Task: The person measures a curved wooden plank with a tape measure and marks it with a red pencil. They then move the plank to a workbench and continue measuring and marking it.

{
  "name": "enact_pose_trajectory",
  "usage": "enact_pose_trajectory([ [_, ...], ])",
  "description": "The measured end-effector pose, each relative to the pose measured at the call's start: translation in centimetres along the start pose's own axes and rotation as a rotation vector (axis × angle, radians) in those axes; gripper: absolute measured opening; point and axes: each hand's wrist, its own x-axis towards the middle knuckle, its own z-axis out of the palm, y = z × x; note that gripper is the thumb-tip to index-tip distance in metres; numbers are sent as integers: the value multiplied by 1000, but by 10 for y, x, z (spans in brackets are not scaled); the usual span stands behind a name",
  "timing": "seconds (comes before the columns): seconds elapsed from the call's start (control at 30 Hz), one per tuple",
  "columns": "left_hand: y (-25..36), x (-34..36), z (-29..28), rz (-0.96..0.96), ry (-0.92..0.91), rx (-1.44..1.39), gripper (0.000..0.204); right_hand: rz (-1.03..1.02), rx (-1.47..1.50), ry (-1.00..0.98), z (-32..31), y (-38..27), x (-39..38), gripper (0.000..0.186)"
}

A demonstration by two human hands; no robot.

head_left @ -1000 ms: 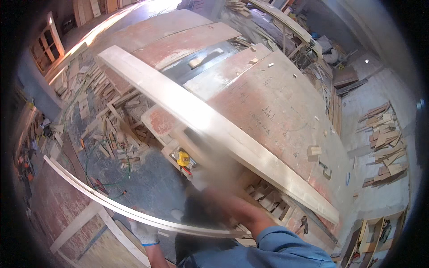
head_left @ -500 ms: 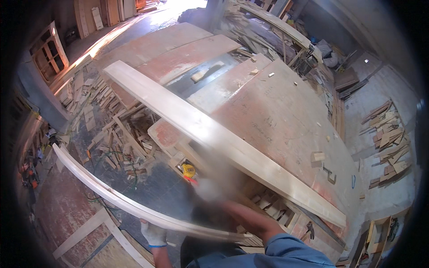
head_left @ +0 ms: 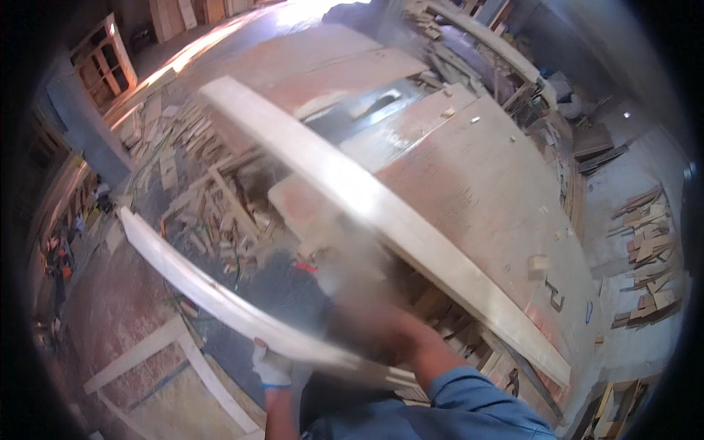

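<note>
My left hand [head_left: 272,367], in a white glove with a blue cuff, is closed on the underside of a long pale wooden strip [head_left: 213,295]. The strip slants across in front of me, its far end raised to the left. My right hand [head_left: 353,273] is smeared by motion beside the table edge, below a long, thick pale board [head_left: 352,187]. Its fingers cannot be made out, nor whether anything is in them. A small red thing [head_left: 306,268] shows just left of that blurred hand. The board lies slantwise over the worn reddish table.
On the worn table [head_left: 469,198] are a small wood block [head_left: 538,262] and a dark metal clamp [head_left: 555,295]. Offcuts [head_left: 227,220] litter the floor at left. A wooden frame [head_left: 136,359] lies at lower left. Scrap pieces [head_left: 649,257] are heaped at right.
My right hand has moved slightly up and right. The yellow tape measure beside it no longer shows. The strip in my left hand has shifted right in view, as the whole view has swung.
</note>
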Motion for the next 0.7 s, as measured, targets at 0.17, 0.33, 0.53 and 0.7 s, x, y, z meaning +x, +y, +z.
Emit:
enact_pose_trajectory([
  [0.17,6,-17,18,-64,57,-14,78,-79,373,-174,-7,33,-15,48],
  [0.33,-6,-3,-27,-20,130,38,79,-136,346,-61,-44,31,-23,46],
  [0.53,-7,-8,-18,-89,173,37,69,-48,811,-372,-103,42,-51,41],
  [0.7,-24,4,-26,-130,-17,16,83,-178,1462,-515,-175,44,-123,39],
])
